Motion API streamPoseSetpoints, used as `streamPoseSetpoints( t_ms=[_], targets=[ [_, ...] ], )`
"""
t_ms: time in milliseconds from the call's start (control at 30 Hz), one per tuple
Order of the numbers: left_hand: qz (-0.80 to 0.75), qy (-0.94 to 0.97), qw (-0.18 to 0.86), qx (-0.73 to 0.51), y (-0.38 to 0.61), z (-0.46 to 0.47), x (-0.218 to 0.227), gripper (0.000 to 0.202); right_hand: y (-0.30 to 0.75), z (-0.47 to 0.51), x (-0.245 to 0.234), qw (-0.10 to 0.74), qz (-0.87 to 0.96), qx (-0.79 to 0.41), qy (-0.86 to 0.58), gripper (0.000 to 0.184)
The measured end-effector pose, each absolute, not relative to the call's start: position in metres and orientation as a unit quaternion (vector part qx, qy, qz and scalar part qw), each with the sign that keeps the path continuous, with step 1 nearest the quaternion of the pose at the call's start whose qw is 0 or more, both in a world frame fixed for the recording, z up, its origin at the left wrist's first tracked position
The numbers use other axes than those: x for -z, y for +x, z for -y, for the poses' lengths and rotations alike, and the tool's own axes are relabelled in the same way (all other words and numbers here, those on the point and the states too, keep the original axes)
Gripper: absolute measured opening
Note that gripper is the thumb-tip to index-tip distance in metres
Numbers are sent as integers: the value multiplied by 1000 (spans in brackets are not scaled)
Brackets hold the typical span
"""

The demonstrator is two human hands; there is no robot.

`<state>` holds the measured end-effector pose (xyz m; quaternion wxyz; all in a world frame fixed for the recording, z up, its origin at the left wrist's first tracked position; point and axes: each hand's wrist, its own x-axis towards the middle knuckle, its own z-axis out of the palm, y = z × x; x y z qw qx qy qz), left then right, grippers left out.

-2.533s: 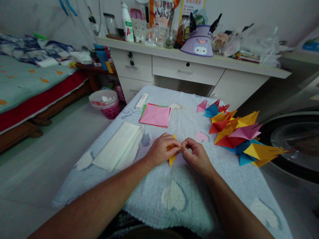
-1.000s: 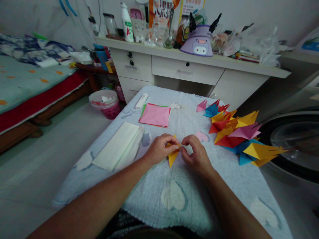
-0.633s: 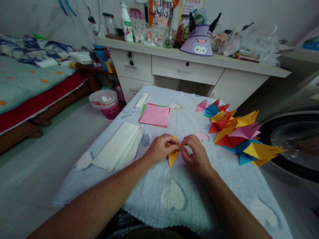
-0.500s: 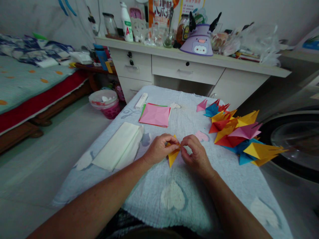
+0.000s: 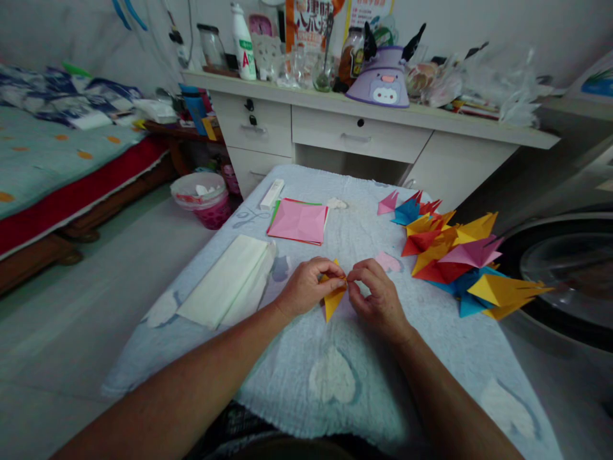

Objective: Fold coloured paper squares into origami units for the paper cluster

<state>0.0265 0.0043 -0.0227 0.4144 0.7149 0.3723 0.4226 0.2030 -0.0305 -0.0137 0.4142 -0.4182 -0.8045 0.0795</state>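
My left hand (image 5: 313, 284) pinches a yellow origami crane (image 5: 332, 303), its pointed wings showing above and below the fingers. Thumb and forefinger of my right hand (image 5: 376, 295) are closed at the crane's right tip, where the fingers cover the fold. On the right of the table lies a row of folded paper cranes (image 5: 440, 249) in yellow, red, blue and pink. Beyond my hands is a stack of square paper sheets (image 5: 299, 220) with a pink one on top.
A pale green folded packet (image 5: 225, 281) lies left of my hands, and a small white box (image 5: 272, 194) is farther back. The cloth-covered table (image 5: 383, 383) meets a white desk (image 5: 330, 128) crowded with jars. A bucket (image 5: 204, 198) stands on the floor at left.
Both hands stay in nearly the same place on the yellow crane. Only a very slight shift of the fingers and paper shows.
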Motion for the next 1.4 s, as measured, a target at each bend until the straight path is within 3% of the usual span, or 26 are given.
streamPoseSetpoints(
  t_ms=[1400],
  targets=[
    [-340, 763, 349, -425, 24, -3, 21, 6, 201, 33, 9, 399, 792, -153, -437, 15]
  ],
)
